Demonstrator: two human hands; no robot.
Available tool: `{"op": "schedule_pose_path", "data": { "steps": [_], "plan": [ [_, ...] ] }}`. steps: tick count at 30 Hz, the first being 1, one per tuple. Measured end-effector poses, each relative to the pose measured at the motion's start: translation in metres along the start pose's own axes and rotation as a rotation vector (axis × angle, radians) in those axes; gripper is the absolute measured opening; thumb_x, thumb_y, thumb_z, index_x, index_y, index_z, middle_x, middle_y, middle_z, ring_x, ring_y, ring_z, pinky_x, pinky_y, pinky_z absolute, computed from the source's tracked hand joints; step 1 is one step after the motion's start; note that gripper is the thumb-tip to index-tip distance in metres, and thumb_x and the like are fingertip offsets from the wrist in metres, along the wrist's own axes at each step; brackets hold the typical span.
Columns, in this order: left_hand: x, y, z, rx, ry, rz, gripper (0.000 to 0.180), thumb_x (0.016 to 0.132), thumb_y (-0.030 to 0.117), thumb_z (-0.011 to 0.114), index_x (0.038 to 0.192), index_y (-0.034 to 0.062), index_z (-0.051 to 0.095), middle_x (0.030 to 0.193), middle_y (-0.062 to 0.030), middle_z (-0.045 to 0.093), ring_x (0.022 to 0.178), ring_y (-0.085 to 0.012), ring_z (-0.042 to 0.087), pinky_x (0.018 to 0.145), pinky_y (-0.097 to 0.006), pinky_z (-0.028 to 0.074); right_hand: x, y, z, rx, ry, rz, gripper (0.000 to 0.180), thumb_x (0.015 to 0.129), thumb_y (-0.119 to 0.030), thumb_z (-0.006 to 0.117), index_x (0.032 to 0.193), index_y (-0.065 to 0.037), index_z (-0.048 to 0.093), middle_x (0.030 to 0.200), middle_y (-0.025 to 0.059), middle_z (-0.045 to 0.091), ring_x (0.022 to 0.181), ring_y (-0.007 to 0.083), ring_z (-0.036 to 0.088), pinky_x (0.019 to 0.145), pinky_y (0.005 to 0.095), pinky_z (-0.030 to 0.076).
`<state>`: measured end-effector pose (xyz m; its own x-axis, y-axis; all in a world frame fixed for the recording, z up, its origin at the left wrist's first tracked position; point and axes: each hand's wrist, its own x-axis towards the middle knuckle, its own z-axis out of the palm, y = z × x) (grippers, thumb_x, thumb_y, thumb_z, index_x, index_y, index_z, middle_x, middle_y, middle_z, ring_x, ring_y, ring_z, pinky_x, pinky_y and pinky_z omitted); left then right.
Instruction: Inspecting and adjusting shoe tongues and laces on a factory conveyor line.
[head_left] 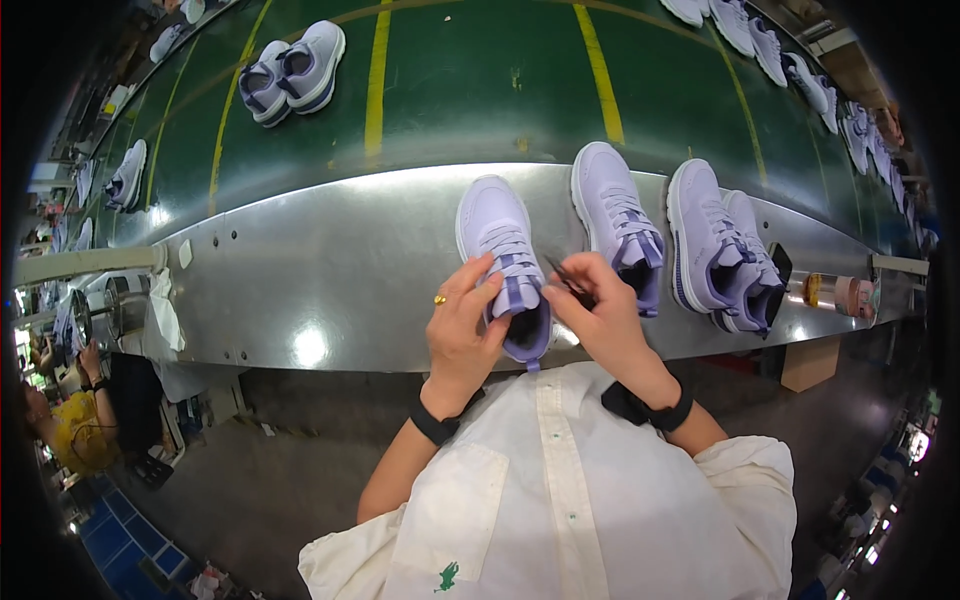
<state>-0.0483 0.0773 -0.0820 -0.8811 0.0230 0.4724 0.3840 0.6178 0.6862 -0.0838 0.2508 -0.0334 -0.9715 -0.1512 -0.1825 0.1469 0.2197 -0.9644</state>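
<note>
A lavender sneaker (494, 212) with pale laces lies toe-away in front of me on the metal ledge. My left hand (462, 318) grips its tongue and collar, fingers closed at the top of the laces. Beside the shoe's right edge, my right hand (608, 315) is closed around a small dark pointed tool (568, 279); its exact kind is mostly hidden by the fingers. Just right of that hand, a second lavender sneaker (607, 190) lies on the ledge with its toe at the green belt's edge.
Further right sit two more lavender sneakers (697, 210) and a clear container (835, 294). Past the metal ledge (290, 260) runs a green belt (480, 90) with yellow stripes, carrying a pair of sneakers (300, 70). A person in yellow (82, 430) is at far left.
</note>
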Motion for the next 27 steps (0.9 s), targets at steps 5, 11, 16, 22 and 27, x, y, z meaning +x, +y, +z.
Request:
{"op": "schedule_pose_path", "data": {
  "steps": [5, 11, 16, 22, 27],
  "plan": [
    [-0.015, 0.023, -0.025, -0.101, 0.082, -0.011, 0.045, 0.071, 0.013, 0.081, 0.112, 0.0082, 0.062, 0.109, -0.0097, 0.061, 0.097, -0.0284, 0.061, 0.080, -0.038, 0.049, -0.027, -0.013, -0.073, -0.188, 0.271, -0.149, 0.014, 0.096, -0.011, 0.060, 0.107, -0.004, 0.065, 0.067, -0.0048, 0.049, 0.060, 0.0017, 0.043, 0.053, 0.0201, 0.035],
    [-0.001, 0.045, -0.008, 0.215, -0.359, 0.162, 0.048, 0.078, 0.020, 0.075, 0.122, 0.0107, 0.059, 0.100, -0.0059, 0.059, 0.091, -0.0241, 0.055, 0.090, -0.045, 0.037, 0.003, 0.037, -0.088, -0.124, 0.215, 0.017, 0.038, 0.103, -0.020, 0.047, 0.135, 0.001, 0.050, 0.130, 0.0134, 0.058, 0.117, 0.0184, 0.055, 0.101, 0.0294, 0.040],
    [0.037, 0.046, -0.009, 0.388, -0.530, 0.052, 0.080, 0.074, 0.015, 0.075, 0.144, 0.0128, 0.037, 0.101, -0.0128, 0.059, 0.099, -0.0314, 0.057, 0.098, -0.052, 0.033, -0.006, 0.046, -0.034, -0.094, 0.084, -0.178, 0.039, 0.101, -0.014, 0.046, 0.136, 0.002, 0.049, 0.135, 0.0186, 0.055, 0.126, 0.0284, 0.052, 0.105, 0.0326, 0.038],
    [0.036, 0.067, -0.003, 0.548, -0.548, 0.062, 0.068, 0.065, 0.043, 0.081, 0.121, 0.0146, 0.055, 0.102, -0.0178, 0.056, 0.097, -0.0310, 0.056, 0.094, -0.048, 0.035, -0.003, 0.044, -0.030, 0.335, 0.126, 0.077, 0.039, 0.104, -0.020, 0.044, 0.137, 0.000, 0.049, 0.132, 0.0115, 0.057, 0.117, 0.0132, 0.054, 0.098, 0.0277, 0.042],
    [0.069, 0.031, 0.008, 0.379, -0.640, 0.106, 0.041, 0.067, 0.042, 0.079, 0.094, 0.0138, 0.069, 0.090, -0.0170, 0.056, 0.087, -0.0327, 0.056, 0.080, -0.044, 0.037, 0.001, 0.044, -0.035, 0.082, 0.183, -0.134, 0.037, 0.104, -0.021, 0.044, 0.135, -0.001, 0.051, 0.125, 0.0102, 0.060, 0.111, 0.0155, 0.058, 0.093, 0.0278, 0.048]
  ]
}}
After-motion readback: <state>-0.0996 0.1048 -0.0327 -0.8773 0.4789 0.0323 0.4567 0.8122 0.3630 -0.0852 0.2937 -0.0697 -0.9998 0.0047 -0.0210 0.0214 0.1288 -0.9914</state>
